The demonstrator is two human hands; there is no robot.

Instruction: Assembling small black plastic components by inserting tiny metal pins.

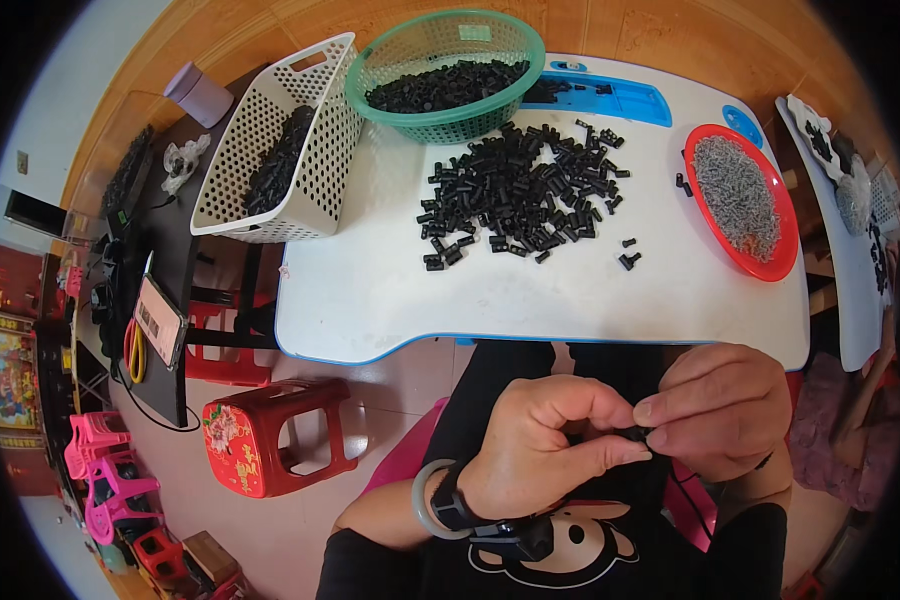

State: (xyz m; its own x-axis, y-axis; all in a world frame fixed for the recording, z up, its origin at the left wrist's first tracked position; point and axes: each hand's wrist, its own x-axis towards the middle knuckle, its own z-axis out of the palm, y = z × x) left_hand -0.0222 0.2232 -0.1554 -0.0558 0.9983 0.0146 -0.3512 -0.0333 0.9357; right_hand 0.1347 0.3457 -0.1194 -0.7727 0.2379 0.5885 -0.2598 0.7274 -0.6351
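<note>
Over my lap, in front of the table's near edge, my two hands meet at the fingertips. My left hand (545, 435) pinches a small black plastic part (632, 433) between thumb and forefinger. From the other side my right hand (728, 408) closes its fingertips on the same part; whether it also holds something smaller is hidden. Beyond them, a loose pile of small black plastic parts (515, 190) covers the middle of the white table (420, 290). A red dish (703, 215) of small grey metal pieces, which look like screws (738, 195), stands at the right.
A green basket (450, 128) of black parts and a white perforated basket (315, 195) stand at the back left. Behind the pile is a blue tray (625, 103). A dark side table (170, 260) bears a phone (158, 318). A red stool (235, 450) stands on the floor.
</note>
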